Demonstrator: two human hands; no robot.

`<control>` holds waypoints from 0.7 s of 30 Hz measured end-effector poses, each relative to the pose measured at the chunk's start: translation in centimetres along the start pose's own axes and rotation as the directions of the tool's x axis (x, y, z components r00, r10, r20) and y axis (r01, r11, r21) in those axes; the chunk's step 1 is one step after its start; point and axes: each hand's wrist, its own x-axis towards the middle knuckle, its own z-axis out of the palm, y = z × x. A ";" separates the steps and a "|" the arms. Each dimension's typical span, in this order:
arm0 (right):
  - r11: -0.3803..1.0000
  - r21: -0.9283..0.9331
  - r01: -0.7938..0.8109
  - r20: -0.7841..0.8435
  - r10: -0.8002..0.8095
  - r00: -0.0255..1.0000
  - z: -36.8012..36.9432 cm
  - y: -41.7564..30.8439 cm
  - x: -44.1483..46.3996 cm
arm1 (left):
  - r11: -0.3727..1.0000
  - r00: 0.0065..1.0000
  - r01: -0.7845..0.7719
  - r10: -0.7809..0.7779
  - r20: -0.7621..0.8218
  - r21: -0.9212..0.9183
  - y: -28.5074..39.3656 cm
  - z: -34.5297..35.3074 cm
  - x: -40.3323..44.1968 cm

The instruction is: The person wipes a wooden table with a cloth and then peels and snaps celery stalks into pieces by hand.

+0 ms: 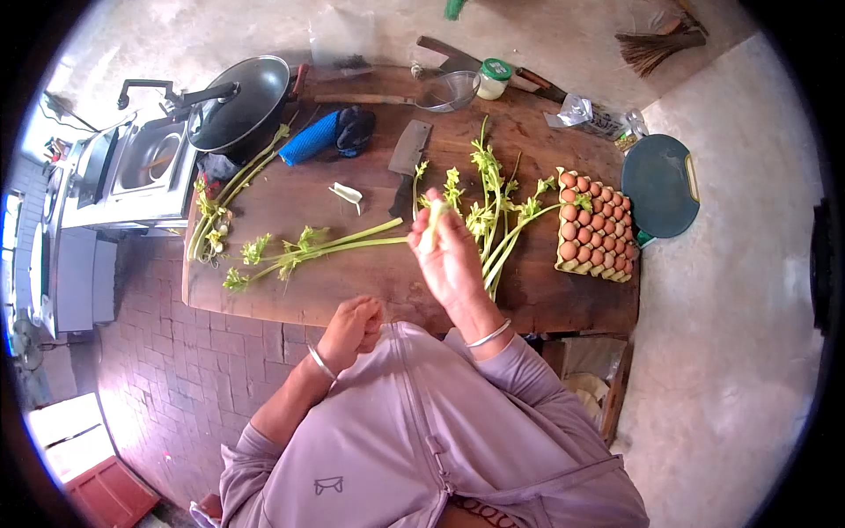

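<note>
My right hand (pixel 447 255) is raised over the table's near middle, its fingers closed around a pale, whitish-yellow piece (pixel 431 227) whose kind I cannot make out. Below and left of it, my left hand (pixel 354 327) is curled into a fist by the table's near edge; whatever it may hold is hidden. Celery stalks (pixel 308 253) lie on the wood left of my right hand, and more leafy celery (pixel 495 220) lies just to its right. A cleaver (pixel 409 154) rests beyond my hands, near a small white-green piece (pixel 347 194).
An egg tray (pixel 595 227) full of brown eggs stands at the right, beside a round dark green board (pixel 660 187). At the back are a strainer (pixel 444 91) and a green-lidded jar (pixel 495 79). A lidded wok (pixel 238 104) and spring onions (pixel 211 220) sit at left.
</note>
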 end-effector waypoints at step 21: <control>0.814 -0.436 -0.384 0.044 0.445 0.894 4.2 4.4 -0.7 | 0.552 0.802 -0.548 0.561 0.206 0.628 9.1 -4.1 -0.3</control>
